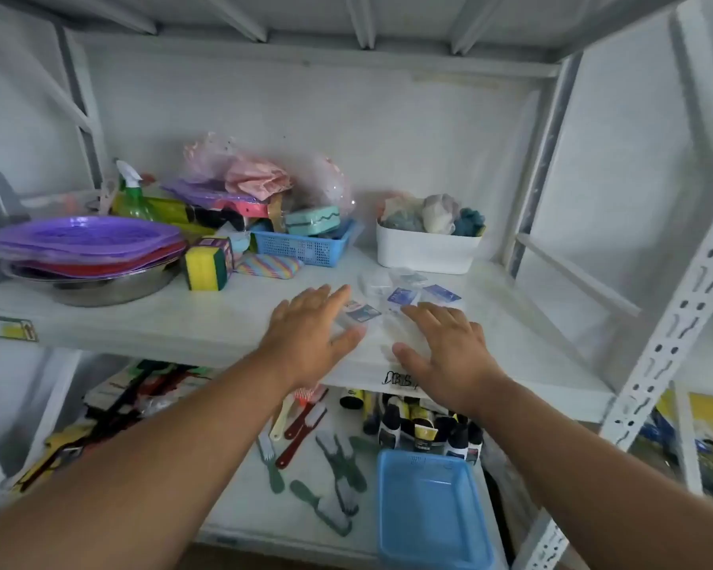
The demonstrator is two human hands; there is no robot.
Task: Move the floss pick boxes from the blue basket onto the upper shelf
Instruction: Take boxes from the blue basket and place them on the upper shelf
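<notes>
Both forearms reach up so the left hand point(311, 329) and right hand point(443, 347), spread flat and empty, flank the floss pick boxes point(402, 298) lying just past their fingertips on the upper shelf point(206, 318), likely tidying them, the blue basket point(429, 503) below looking emptied.

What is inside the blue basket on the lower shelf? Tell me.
Nothing shows inside the blue basket; its visible floor is bare. The right forearm covers its far right corner, so that spot is unseen.

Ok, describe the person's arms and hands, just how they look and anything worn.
Both arms are bare along all that shows: no sleeves, gloves or watch visible. The left hand and right hand show no rings or bracelets, and no markings can be seen on either forearm.
</notes>
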